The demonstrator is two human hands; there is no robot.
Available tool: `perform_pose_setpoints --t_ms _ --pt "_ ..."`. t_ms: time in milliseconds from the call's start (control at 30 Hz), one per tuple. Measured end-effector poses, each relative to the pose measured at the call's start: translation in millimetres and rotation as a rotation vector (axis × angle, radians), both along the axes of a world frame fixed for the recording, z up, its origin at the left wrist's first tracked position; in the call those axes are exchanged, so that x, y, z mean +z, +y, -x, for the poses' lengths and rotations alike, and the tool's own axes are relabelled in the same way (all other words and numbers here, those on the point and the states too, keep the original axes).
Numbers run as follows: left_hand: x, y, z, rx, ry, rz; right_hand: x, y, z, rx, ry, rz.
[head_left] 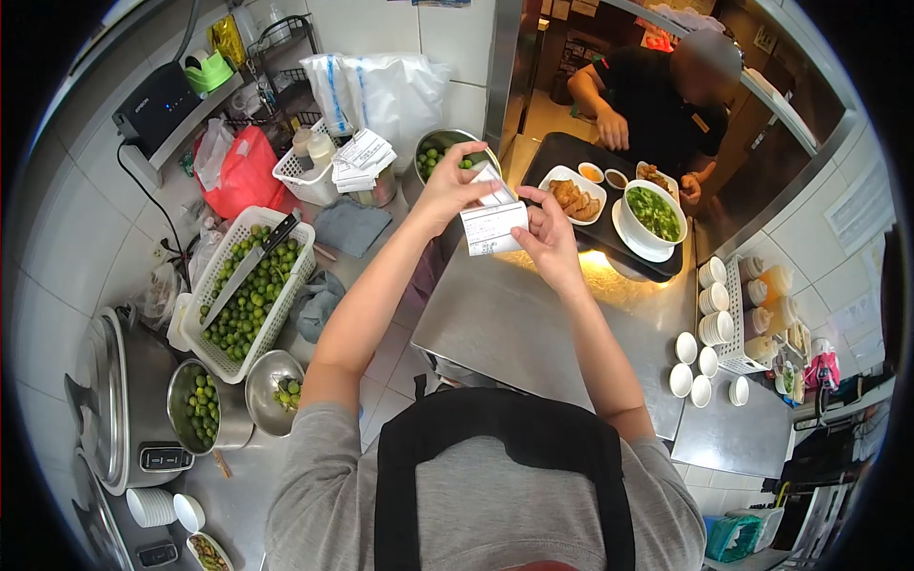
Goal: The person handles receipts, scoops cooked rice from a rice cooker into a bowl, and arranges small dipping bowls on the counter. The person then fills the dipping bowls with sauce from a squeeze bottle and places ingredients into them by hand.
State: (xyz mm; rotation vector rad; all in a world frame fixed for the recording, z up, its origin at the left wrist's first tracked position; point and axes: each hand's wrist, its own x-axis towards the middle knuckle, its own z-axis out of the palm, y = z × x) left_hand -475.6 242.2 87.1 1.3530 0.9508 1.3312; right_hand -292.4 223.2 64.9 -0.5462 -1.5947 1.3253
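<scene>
My left hand pinches a small white paper slip between thumb and fingers. Just below it, my right hand grips a printed receipt by its right edge. The two papers overlap, and whether they are one folded strip cannot be told. Both hands are raised over the near end of the steel counter. Behind my left hand stands a metal pot of green limes, partly hidden by that hand. To the right lies a black tray with a bowl of greens and a plate of fried food.
A co-worker stands beyond the pass-through, hands by the tray. At left, a knife lies across a white basket of limes, near steel bowls. More receipts are stacked behind. Small white cups and sauce bottles stand right.
</scene>
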Motion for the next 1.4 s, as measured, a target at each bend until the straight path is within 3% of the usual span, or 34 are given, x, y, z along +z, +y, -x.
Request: perform_pose_setpoints --t_ms 133,200,233,267,300,333,467,533,633,700,767,800,833,867,933,1000,1033,1133,1200,1233,1267,1300,1333,1367,1400 --pt "-26.2 -0.6 9.1 -0.052 -0.006 -0.063 -0.2 -13.7 -4.6 0.044 -0.094 0.071" --pt "-63.6 0.8 19.0 0.104 0.085 -0.122 10.7 -24.0 -5.8 0.013 0.139 0.033" --pt "-70.9 -8.3 18.9 0.101 0.07 -0.027 7.7 -19.3 -1.8 0.023 0.14 0.03" --pt "-74.4 -18.5 10.5 0.164 0.045 -0.113 0.1 -12.3 1.7 -0.037 0.256 0.035" --pt "-77.4 -25.1 7.6 0.156 -0.099 -0.001 -10.4 -6.8 3.4 -0.106 0.372 0.044" --pt "-78.6 -26.8 4.5 0.14 -0.239 0.112 -21.1 3.7 8.8 -0.223 0.17 0.025" --pt "-82.9 -19.9 12.1 0.046 -0.374 0.238 -74.2 35.3 29.2 -0.183 -0.04 0.123" --pt "-98.9 -0.2 28.0 0.139 -0.101 0.117 -75.8 35.4 27.0 -0.164 -0.135 0.149" --pt "-87.7 40.1 76.7 0.337 -0.148 0.006 -87.8 28.1 21.6 -0.175 -0.154 0.062" --pt "-70.7 78.2 128.3 0.657 -0.119 -0.089 -103.9 21.3 5.1 -0.189 -0.207 0.042" --pt "-38.7 101.0 170.6 0.985 0.185 -0.344 -114.5 7.6 -13.7 -0.199 -0.262 0.136" --pt "-27.1 114.0 186.5 1.042 0.299 -0.672 -117.7 -0.9 -24.8 -0.229 -0.321 0.243" --pt "-23.5 127.5 206.7 1.028 0.294 -0.649 -119.6 -10.9 -32.6 -0.272 -0.317 0.254" --pt "-10.9 120.8 208.7 1.017 0.366 -0.404 -120.2 -20.7 -38.3 -0.274 -0.345 0.227" --pt "-26.5 144.5 231.8 1.067 0.369 -0.321 -118.5 -39.7 -54.2 -0.336 -0.363 0.218" --pt "-18.8 132.4 217.7 1.164 0.568 -0.265 -113.2 -54.5 -66.7 -0.374 -0.423 0.17" --pt "-19.3 128.7 211.6 1.115 0.477 -0.186 -117.4 -60.8 -74.2 -0.389 -0.42 0.178" --pt "-30.1 131.2 220.6 1.13 0.582 -0.285 -132.7 -78.6 -99.8 -0.428 -0.41 0.129" --pt "-22.2 117.2 205.6 1.187 0.595 -0.202 -141.8 -87.9 -108.6 -0.458 -0.262 0.34" --pt "-37.2 124.1 216.1 1.208 0.764 -0.188 -143.1 -90.5 -108.1 -0.409 -0.275 0.33" --pt "-92.4 155.4 250.8 0.992 0.514 -0.149 -142.1 -93.5 -108.2 -0.434 -0.284 0.343" --pt "-135.5 168.6 261.8 0.924 0.652 -0.052 -141.7 -95.3 -109.0 -0.461 -0.296 0.355" --pt "-140.4 151.9 240.8 1.005 0.494 -0.189 -142.6 -94.5 -108.4 -0.42 -0.309 0.339" --pt "-129.2 142.1 226.7 1.001 0.324 -0.049 -143.6 -92.5 -105.8 -0.407 -0.299 0.335" --pt "-139.5 144.4 231.7 0.942 0.286 -0.154 -144.3 -92.9 -102.6 -0.402 -0.289 0.341"
